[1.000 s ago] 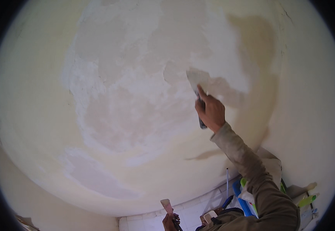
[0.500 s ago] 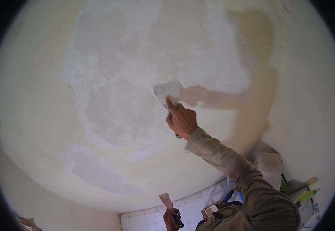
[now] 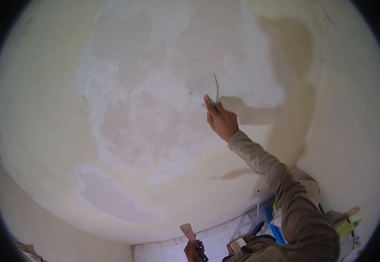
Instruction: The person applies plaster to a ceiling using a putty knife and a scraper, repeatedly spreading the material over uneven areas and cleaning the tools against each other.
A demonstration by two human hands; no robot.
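My right hand point(image 3: 222, 120) is closed round the handle of a wide putty knife point(image 3: 197, 84), one finger stretched along the blade. The blade lies at the wall point(image 3: 155, 126), over a patch of pale filler point(image 3: 163, 91), and its edges are hard to make out against the white. Low in the view, my left hand point(image 3: 193, 251) grips a narrower scraper point(image 3: 188, 231) by its dark handle, blade pointing up and away from the wall's patch. Whitish residue coats that smaller blade.
A smaller filled patch point(image 3: 107, 194) shows lower left on the wall. White floor tiles point(image 3: 163, 251) run along the wall's foot. At the lower right are a blue item point(image 3: 274, 222), a pale covered bundle point(image 3: 308, 187) and a green bottle point(image 3: 348, 227).
My right hand has moved up and to the right with the wide putty knife. My left hand with the scraper has dropped slightly.
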